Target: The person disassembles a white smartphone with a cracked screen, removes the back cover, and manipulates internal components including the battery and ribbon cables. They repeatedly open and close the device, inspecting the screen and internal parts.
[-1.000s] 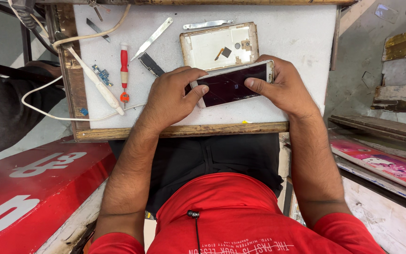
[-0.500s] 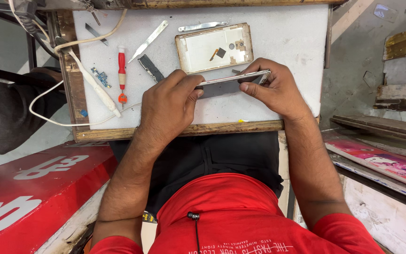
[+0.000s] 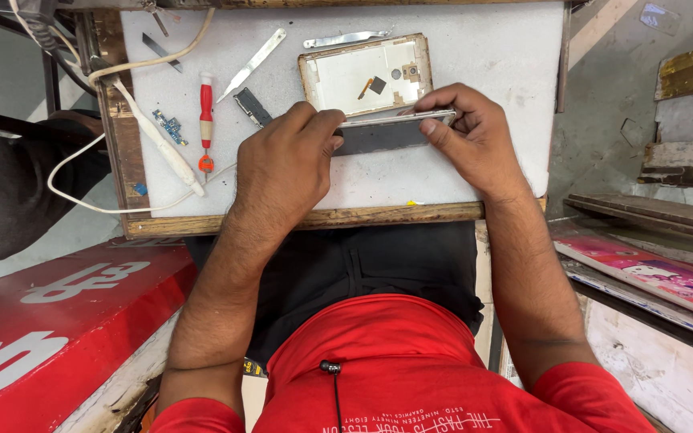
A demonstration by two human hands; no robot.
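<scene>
Left hand: the left hand [image 3: 286, 172] is clamped on the left end of a phone body [image 3: 387, 132], fingers curled over its upper edge, thumb tucked behind.

Right hand: the right hand [image 3: 475, 144] pinches the phone's right end, thumb on the near face, fingertips on the far edge.

Phone body: held on edge just above the white work mat [image 3: 483, 56], its dark face turned toward the person and the thin silvery rim uppermost (whether the screen is already lifting from the frame, I cannot tell).

Behind it: an opened gold-rimmed back housing [image 3: 366, 74] lies flat on the mat, inside up, with small parts showing.

Tools to the left: a red-handled screwdriver [image 3: 205, 120], a metal spudger [image 3: 252, 64], a small blue circuit strip [image 3: 169, 127], and a white soldering iron [image 3: 158, 140] with its cord trailing off the wooden table edge [image 3: 314, 218].

Top of the mat: metal tweezers [image 3: 345, 38], near the housing.

Risk: as I judge it, both hands squeezing opposite ends could bow the thin body and crack the glass.

Risk: a slip would drop the phone onto the open housing just behind it and knock its loose parts.

Risk: the left elbow, if it swung out, could snag the trailing cord.
</scene>
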